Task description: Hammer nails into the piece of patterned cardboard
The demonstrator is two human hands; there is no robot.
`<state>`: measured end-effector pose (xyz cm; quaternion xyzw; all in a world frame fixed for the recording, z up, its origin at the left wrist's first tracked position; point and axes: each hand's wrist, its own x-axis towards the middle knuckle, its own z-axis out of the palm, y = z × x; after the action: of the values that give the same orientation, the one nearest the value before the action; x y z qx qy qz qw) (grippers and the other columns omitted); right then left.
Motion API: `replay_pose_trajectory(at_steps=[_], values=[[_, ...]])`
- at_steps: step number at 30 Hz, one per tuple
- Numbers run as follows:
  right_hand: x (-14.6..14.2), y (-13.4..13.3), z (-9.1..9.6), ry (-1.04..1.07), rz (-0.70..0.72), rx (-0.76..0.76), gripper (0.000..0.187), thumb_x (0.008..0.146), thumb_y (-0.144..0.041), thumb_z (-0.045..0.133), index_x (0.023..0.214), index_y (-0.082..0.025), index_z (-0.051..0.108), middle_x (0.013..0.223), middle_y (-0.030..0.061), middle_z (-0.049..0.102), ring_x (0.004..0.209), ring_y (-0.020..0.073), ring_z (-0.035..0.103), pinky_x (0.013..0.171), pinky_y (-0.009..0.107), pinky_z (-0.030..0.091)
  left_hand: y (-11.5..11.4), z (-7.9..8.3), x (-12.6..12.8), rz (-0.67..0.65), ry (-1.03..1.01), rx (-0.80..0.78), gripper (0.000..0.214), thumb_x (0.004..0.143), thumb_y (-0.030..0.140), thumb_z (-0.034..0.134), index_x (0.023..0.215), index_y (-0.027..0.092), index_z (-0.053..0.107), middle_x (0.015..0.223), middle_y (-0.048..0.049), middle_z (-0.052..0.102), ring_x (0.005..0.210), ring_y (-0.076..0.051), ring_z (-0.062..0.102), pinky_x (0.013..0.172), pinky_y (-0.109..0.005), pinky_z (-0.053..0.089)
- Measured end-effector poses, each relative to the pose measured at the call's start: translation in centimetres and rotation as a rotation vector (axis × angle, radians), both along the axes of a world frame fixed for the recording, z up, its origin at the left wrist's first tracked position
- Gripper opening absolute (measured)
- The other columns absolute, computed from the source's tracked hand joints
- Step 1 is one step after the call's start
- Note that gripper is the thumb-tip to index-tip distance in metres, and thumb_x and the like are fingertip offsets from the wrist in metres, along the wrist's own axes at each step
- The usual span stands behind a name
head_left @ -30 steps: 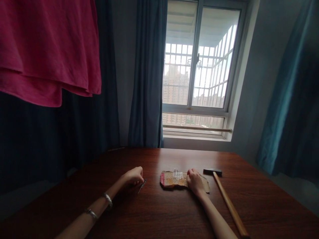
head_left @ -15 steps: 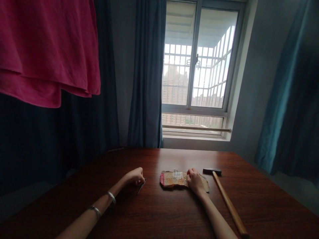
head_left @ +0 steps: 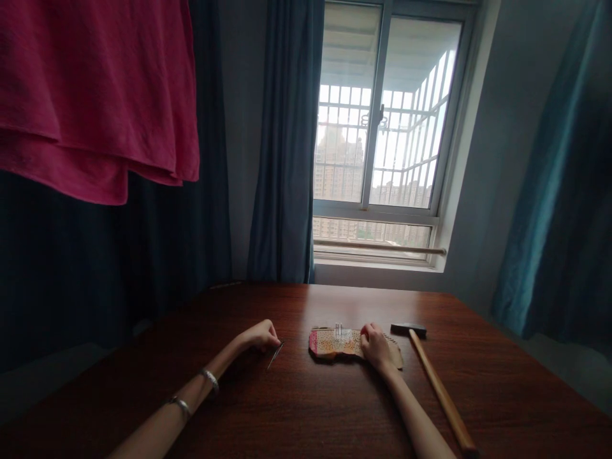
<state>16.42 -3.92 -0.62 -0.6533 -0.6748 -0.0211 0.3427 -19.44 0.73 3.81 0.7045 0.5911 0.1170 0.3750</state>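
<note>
One thin dark nail (head_left: 275, 354), left of the speckled wood scrap (head_left: 335, 344), is pinched by the curled left hand (head_left: 261, 336); the right hand (head_left: 375, 347) lies open atop it.

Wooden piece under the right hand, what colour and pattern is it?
The wooden piece is tan with small dark dots and a pinkish-red left end; head view.
</note>
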Motion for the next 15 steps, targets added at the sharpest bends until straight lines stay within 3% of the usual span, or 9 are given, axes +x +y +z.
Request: replay_pose_trajectory(at_steps=[3,9,15], values=[[0.1,-0.1,0.1,0.05,0.024,0.016,0.02,0.077,-0.014,0.039,0.08,-0.019,0.058,0.084,0.0059,0.059,0.08,0.0167,0.056,0.074,0.023,0.04,-0.8,0.7,0.0,0.022,-0.043,-0.014,0.027,0.052,0.039,0.066,0.052,0.013,0.058,0.043,0.0002,0.049,0.042,-0.011,0.045,0.042,-0.021,0.029],[0.1,-1.0,1.7,0.168,0.01,0.15,0.028,0.077,-0.013,0.036,0.095,-0.017,0.057,0.091,0.0086,0.059,0.086,0.0205,0.055,0.079,0.029,0.041,-1.1,1.6,0.7,-0.018,-0.344,0.011,0.037,0.057,0.048,0.064,0.06,0.011,0.058,0.049,0.0,0.051,0.044,-0.009,0.043,0.044,-0.021,0.032],[-2.0,-2.0,3.8,0.385,0.112,0.197,0.023,0.078,-0.019,0.04,0.091,-0.016,0.059,0.09,0.0092,0.061,0.076,0.0194,0.058,0.07,0.03,0.046,-0.3,1.6,5.7,-0.049,-0.558,0.151,0.048,0.061,0.056,0.061,0.074,0.01,0.058,0.055,-0.0003,0.054,0.048,-0.009,0.048,0.047,-0.021,0.037]])
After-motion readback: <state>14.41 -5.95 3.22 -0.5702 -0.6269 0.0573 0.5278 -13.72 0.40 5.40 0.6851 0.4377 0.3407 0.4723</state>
